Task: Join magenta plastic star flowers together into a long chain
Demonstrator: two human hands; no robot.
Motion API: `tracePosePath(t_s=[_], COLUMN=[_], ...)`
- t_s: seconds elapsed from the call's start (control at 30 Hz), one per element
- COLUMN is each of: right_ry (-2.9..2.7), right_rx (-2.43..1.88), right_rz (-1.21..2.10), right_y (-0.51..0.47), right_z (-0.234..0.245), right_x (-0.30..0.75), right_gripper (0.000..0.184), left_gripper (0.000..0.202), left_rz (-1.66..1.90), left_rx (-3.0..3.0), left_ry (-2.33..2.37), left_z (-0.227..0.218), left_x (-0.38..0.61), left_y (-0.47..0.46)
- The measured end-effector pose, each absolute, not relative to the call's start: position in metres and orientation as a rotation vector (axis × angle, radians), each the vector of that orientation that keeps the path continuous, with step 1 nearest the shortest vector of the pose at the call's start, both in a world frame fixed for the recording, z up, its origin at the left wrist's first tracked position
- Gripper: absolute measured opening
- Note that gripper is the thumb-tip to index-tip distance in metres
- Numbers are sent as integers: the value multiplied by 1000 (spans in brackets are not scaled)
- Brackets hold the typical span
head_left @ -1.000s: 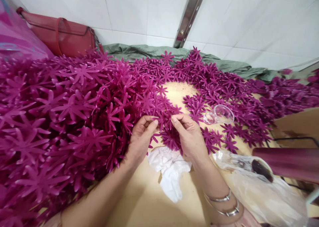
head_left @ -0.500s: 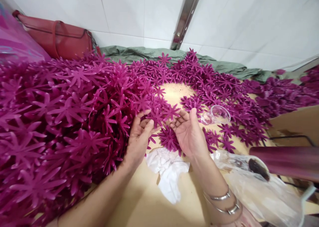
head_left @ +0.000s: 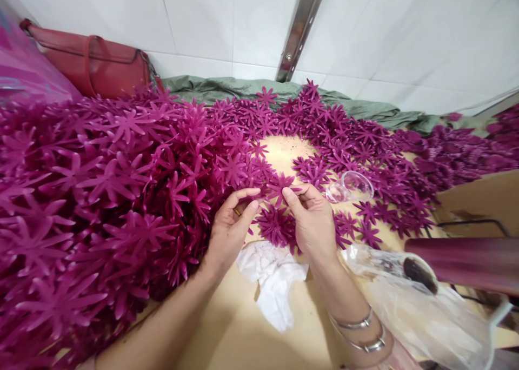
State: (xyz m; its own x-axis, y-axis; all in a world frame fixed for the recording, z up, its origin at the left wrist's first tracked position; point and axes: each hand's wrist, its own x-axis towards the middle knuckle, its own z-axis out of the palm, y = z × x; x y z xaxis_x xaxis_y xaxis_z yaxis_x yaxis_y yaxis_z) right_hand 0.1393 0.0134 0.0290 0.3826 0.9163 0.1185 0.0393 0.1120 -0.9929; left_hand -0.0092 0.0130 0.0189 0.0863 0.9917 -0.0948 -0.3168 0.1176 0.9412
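A magenta star-shaped artificial flower piece (head_left: 279, 188) is held up between my two hands. My right hand (head_left: 315, 224) pinches one of its petals between thumb and forefinger. On the other side, my left hand (head_left: 233, 226) brings thumb and forefinger together just left of the flower piece. Whatever lies at those left fingertips is too small to make out, perhaps a thin stem. Just below the fingers rests a small stack of similar flower pieces (head_left: 272, 225). A large heap of flower pieces (head_left: 121, 197) rises close beside my left hand and forearm.
A crumpled white tissue (head_left: 275, 283) lies on the tan tabletop (head_left: 227, 326) between my forearms. Beyond my right hand stands a clear plastic cup (head_left: 357, 186). Clear plastic bags (head_left: 430, 316) are at the right. More flower pieces (head_left: 348, 137) and a red handbag (head_left: 89, 61) line the wall.
My right hand has gone from open, palm showing, to pinching a petal of the flower piece. My left hand has shifted slightly right, its thumb and forefinger closing together.
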Motion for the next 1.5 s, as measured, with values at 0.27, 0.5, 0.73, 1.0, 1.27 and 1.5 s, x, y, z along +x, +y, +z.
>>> tracePosePath(t_s=[0.27, 0.5, 0.73, 1.0, 1.27, 1.5], right_ry=[-1381, -1949, -1815, -1557, -1722, -1825], right_rx=[-1378, -1232, -1262, -1274, -1110, -980], right_rz=[195, -364, -194, 258, -159, 43], right_y=[6, 3, 4, 4, 0, -5], right_z=[35, 31, 31, 30, 29, 34], right_x=[142, 141, 135, 133, 132, 122], right_gripper=[8, 17, 27, 15, 36, 32], left_gripper=[20, 20, 15, 19, 51, 34], left_rz=[1247, 1219, 1240, 1281, 1150, 1186], left_rx=[1073, 1127, 1030, 961, 1117, 677], left_ry=[1051, 1043, 1086, 1041, 980, 831], left_z=[21, 25, 19, 19, 24, 10], left_x=[-11, -13, -11, -10, -15, -11], left_y=[12, 13, 15, 16, 12, 17])
